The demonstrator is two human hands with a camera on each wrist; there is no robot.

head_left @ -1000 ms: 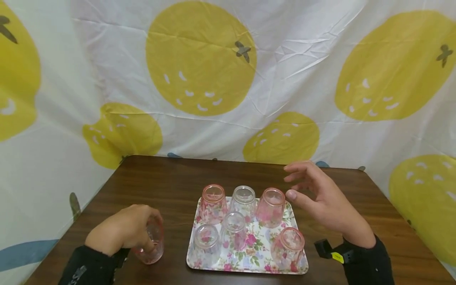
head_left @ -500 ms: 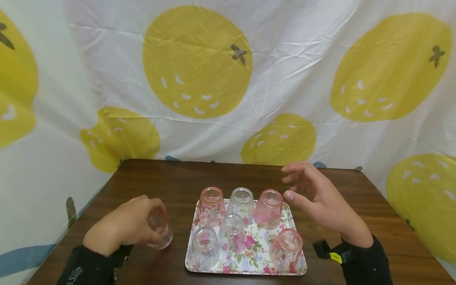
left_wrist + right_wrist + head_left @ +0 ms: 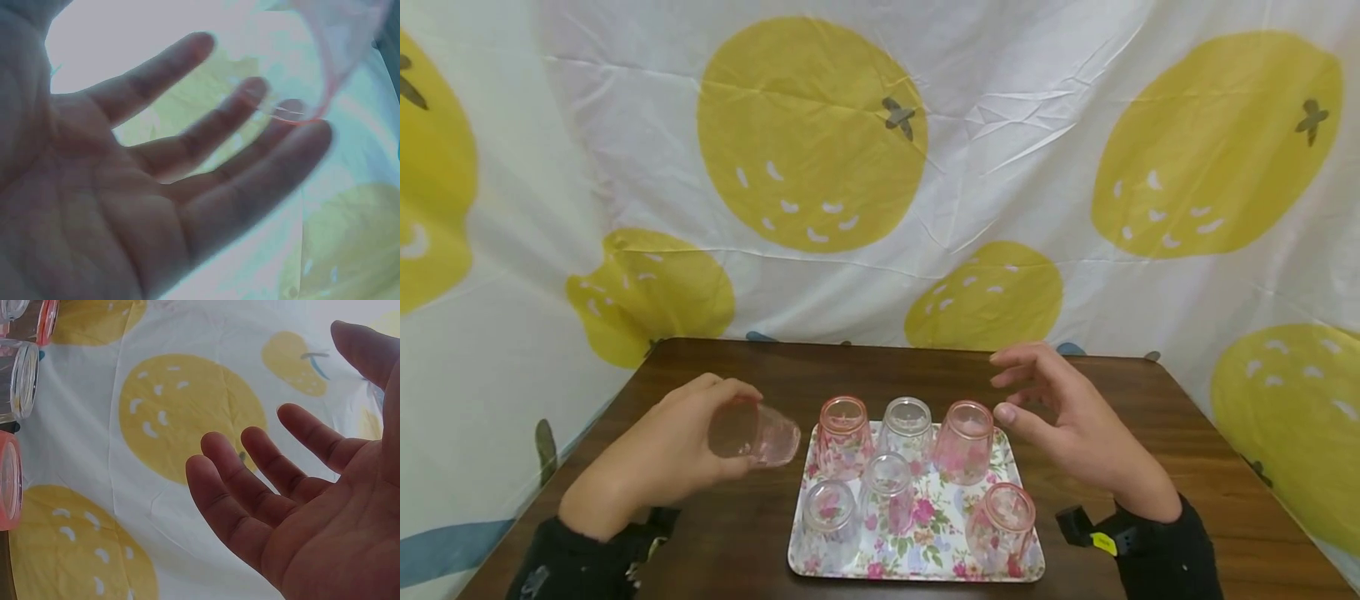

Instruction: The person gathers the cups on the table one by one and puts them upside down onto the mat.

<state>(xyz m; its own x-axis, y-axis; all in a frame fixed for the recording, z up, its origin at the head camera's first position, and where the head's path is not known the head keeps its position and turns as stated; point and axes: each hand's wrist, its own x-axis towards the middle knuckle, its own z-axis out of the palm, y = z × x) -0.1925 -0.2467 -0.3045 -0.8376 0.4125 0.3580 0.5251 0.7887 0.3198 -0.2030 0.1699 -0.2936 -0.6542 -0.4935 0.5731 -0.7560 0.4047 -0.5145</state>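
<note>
My left hand [image 3: 677,442] grips a pinkish drinking glass [image 3: 777,437] between thumb and fingers, left of the tray. The glass is tipped on its side with its base toward the tray; in the left wrist view its pink rim [image 3: 331,81] is by the fingertips. On the floral tray [image 3: 936,533] several glasses stand upside down: a pink one [image 3: 842,437], a clear one [image 3: 907,429] and another pink one [image 3: 964,446] form the back row. Beside that last one, my right hand [image 3: 1075,425] hovers with loosely bent fingers, holding nothing.
Nearer the tray's front are a clear glass [image 3: 831,521] at left, another clear glass [image 3: 889,492] in the middle and a pink-rimmed glass [image 3: 1002,525] at right. The dark wooden table [image 3: 760,367] ends at a lemon-print cloth [image 3: 820,292].
My left hand has lifted the glass from the table at left, moving it up and toward the tray while tipping it sideways. The right hand stays about where it was.
</note>
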